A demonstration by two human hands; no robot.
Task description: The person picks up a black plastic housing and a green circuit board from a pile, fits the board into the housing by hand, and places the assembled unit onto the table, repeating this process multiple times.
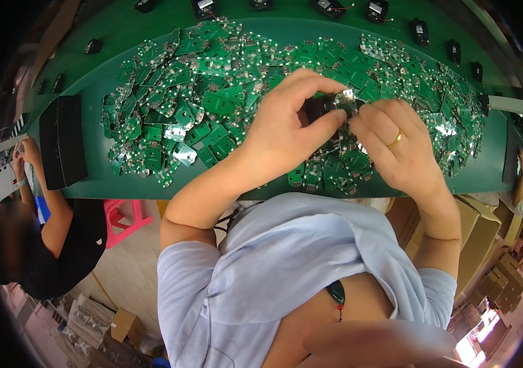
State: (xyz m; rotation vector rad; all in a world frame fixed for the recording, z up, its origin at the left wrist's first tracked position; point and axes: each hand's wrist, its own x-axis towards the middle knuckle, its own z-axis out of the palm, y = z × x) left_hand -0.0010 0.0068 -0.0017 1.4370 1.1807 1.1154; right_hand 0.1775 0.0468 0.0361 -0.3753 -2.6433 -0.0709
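Here's the left hand (295, 116), thumb and forefinger pinching a small dark casing (316, 108) with a shiny metal part, held up over the surface (94, 153), just right of the middle of its near edge. In comes the right hand (399, 144), fingertips bunched against the casing's right side; whether they pinch anything, I can't tell. Good handling here, I'd judge, means the left grip stays firm but light, away from the metal, while the right fingers do the fine work. Keep it low: the loose heap of green circuit boards (221, 101) lies right underneath, and a slip could lose small parts among them.
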